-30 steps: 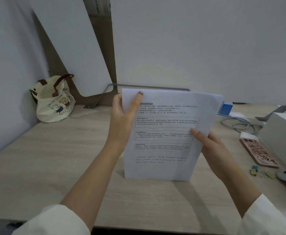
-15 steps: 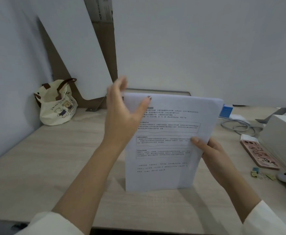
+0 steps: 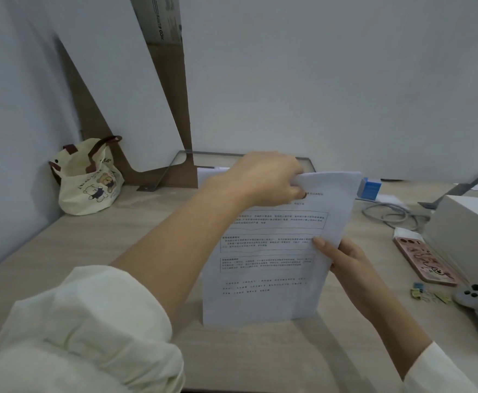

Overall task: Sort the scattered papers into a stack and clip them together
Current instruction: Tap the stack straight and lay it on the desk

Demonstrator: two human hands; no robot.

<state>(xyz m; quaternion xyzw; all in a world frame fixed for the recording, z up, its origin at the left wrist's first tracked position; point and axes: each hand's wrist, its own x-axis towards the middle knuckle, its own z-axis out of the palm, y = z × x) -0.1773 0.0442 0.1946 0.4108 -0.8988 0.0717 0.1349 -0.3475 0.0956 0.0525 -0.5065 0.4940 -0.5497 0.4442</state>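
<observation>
Paper stack [image 3: 266, 273] stood upright at desk [image 3: 118, 251] centre, bottom edge on or just above it. Right hand [image 3: 348, 265] pinched right edge, thumb in front, fingers behind. Left hand [image 3: 263, 180] curled over top edge, gripping it. Judgement: ease grip, tap bottom edge square, then clip. Binder clips [image 3: 422, 292] lay right, near phone [image 3: 424, 259]. Tote bag [image 3: 90, 180] sat far left against pale wall.

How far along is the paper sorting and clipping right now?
Done: the white printed sheets form one stack, held upright on the light wooden desk. In hand: the left hand grips its top edge, the right hand holds its right side. Left: clipping; the small coloured binder clips lie untouched at right.
</observation>
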